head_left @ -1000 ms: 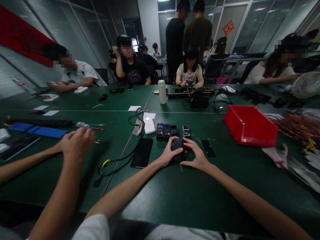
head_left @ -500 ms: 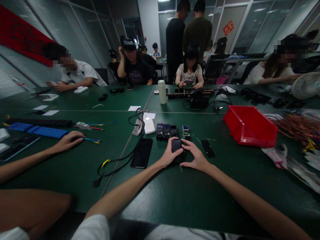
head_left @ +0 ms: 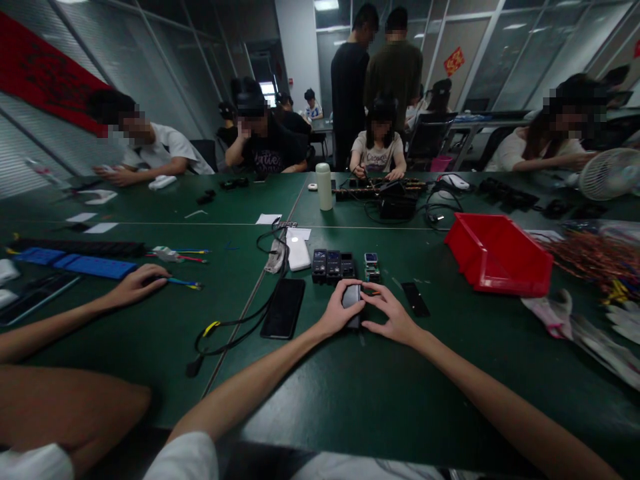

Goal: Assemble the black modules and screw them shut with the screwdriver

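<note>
A small black box-shaped device (head_left: 352,297) is between my two hands, its upper face catching grey light. My left hand (head_left: 336,315) is closed round its left side, thumb lying across the face. From the right, my right hand (head_left: 393,313) curves in, with finger and thumb tips at the device's edge. Just beyond stand several black devices with small screens (head_left: 333,265) in a row. Beside them is a small green circuit board module (head_left: 371,268). A flat black plate (head_left: 416,299) lies right of my right hand. The device's underside is hidden.
A black phone (head_left: 283,308) and a looped black cable (head_left: 235,320) lie left of my hands. Behind are a white power bank-like block (head_left: 299,253) and a pale bottle (head_left: 324,188). Right stands a red bin (head_left: 500,257), near gloves (head_left: 555,313). A co-worker's hand (head_left: 140,285) rests at left.
The device has tilted in my hands, so its upper face now looks lighter. My hands stay in nearly the same place.
</note>
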`<control>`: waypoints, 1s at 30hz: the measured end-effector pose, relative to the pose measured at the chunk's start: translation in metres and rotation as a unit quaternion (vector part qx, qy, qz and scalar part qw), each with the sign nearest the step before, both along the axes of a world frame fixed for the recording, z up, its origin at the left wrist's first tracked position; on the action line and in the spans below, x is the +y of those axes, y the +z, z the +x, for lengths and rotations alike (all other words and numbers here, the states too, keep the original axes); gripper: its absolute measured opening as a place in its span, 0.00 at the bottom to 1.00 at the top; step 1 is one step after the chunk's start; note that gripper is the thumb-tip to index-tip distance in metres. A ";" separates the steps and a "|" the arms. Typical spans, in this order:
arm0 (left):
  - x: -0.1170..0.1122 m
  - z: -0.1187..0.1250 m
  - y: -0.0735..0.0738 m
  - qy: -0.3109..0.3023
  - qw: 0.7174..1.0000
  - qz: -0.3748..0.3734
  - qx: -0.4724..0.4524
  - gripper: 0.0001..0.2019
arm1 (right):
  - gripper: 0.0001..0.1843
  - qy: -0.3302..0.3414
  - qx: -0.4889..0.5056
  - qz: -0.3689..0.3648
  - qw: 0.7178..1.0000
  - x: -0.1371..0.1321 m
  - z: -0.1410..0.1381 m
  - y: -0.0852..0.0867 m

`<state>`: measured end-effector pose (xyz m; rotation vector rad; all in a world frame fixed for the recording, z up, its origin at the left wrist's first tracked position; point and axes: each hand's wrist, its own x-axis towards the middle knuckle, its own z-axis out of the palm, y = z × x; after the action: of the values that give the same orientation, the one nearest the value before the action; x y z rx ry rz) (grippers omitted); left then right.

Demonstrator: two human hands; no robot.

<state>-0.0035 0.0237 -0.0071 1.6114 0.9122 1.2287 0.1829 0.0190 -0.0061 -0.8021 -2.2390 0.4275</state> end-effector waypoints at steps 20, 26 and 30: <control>0.005 -0.001 -0.004 0.025 0.999 0.006 0.026 0.18 | 0.13 -0.169 -0.122 0.100 0.973 0.016 0.011 -0.008; 0.005 0.000 -0.007 0.034 0.998 0.017 0.045 0.18 | 0.12 -0.170 -0.171 0.098 0.966 0.012 0.006 -0.007; 0.003 0.002 -0.007 0.033 0.998 0.019 0.047 0.18 | 0.14 -0.171 -0.192 0.088 0.962 0.011 0.006 -0.009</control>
<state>-0.0015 0.0268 -0.0144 1.6940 1.0127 1.2304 0.1885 0.0299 -0.0152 -1.2300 -2.3734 -0.1026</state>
